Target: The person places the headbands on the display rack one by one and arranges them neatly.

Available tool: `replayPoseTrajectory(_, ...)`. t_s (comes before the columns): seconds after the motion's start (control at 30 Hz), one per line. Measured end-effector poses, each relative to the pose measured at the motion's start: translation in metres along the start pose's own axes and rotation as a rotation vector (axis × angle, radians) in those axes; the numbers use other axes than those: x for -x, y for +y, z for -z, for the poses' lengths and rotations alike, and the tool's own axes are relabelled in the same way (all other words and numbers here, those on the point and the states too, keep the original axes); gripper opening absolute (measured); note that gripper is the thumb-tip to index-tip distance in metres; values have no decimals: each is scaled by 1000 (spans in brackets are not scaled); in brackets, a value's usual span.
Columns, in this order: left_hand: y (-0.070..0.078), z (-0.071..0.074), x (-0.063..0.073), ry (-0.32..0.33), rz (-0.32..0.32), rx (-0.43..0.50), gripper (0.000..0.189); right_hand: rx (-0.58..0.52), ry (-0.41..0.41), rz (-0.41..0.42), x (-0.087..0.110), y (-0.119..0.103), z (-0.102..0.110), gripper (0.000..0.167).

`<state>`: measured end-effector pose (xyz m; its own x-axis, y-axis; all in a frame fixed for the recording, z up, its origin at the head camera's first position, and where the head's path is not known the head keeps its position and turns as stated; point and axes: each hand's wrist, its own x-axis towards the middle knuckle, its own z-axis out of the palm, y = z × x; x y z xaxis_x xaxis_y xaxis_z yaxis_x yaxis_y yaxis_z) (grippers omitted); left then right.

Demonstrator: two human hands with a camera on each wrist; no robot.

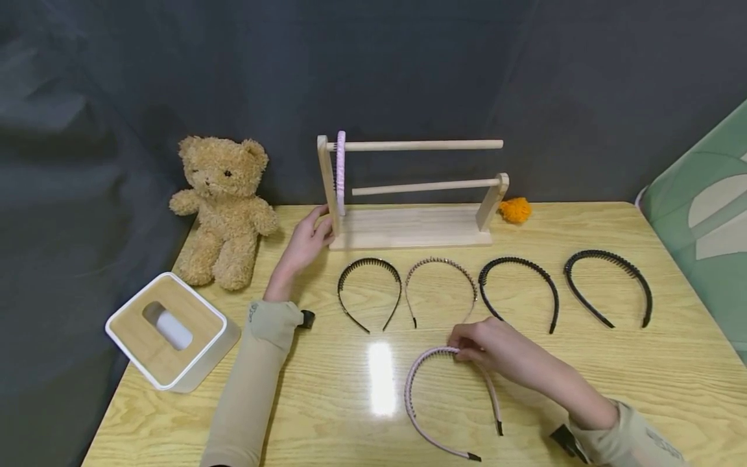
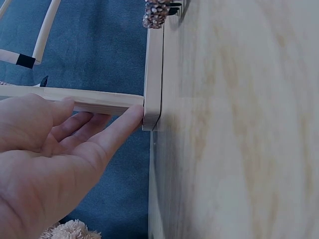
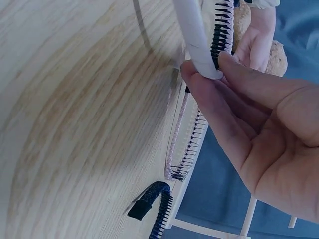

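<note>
My left hand (image 1: 307,241) is at the left upright of a wooden headband rack (image 1: 414,227). Its index finger (image 2: 117,130) reaches straight to where the upright meets the base. On the rack's upper rod hangs a lilac headband (image 1: 341,172), close to that upright. My right hand (image 1: 496,350) pinches a pale pink headband (image 1: 411,389) by its upper curve, thumb on one side and fingers on the other. The band's black-tipped ends point toward the near edge. Small comb teeth (image 3: 221,30) line its inside.
Between the hands and rack lie a dark headband (image 1: 369,261), a beaded pink headband (image 1: 438,260) and two black headbands (image 1: 513,260) (image 1: 607,253). A teddy bear (image 1: 224,207) and tissue box (image 1: 204,363) stand left. An orange fluffy ball (image 1: 515,210) sits right of the rack.
</note>
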<state>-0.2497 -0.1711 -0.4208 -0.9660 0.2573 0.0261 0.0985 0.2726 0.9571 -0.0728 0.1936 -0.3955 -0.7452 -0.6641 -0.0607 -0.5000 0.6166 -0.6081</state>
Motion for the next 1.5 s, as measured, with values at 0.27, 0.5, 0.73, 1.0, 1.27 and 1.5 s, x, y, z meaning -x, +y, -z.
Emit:
replayPoseTrajectory(0.27, 0, 0, 1, 2, -4, 1, 48, -64, 34, -19, -1, -3, 5, 7)
replayPoseTrajectory(0.5, -1, 1, 0, 5, -10, 7, 47, -108, 129, -6, 1, -7, 19, 7)
replayPoseTrajectory(0.73, -1, 1, 0, 7, 2, 13, 48, -123, 193, -12, 3, -8, 28, 13)
replayPoseTrajectory(1.0, -3, 1, 0, -9, -6, 31, 50, -124, 268, -40, 6, -9, 40, 16)
replayPoseTrajectory(1.27, -2, 0, 1, -14, -2, 30, 49, -103, 376, -40, 5, -7, 51, 23)
replayPoseTrajectory(1.5, -1, 1, 0, -12, -4, 25, 48, -116, 432, -38, 3, -7, 57, 26)
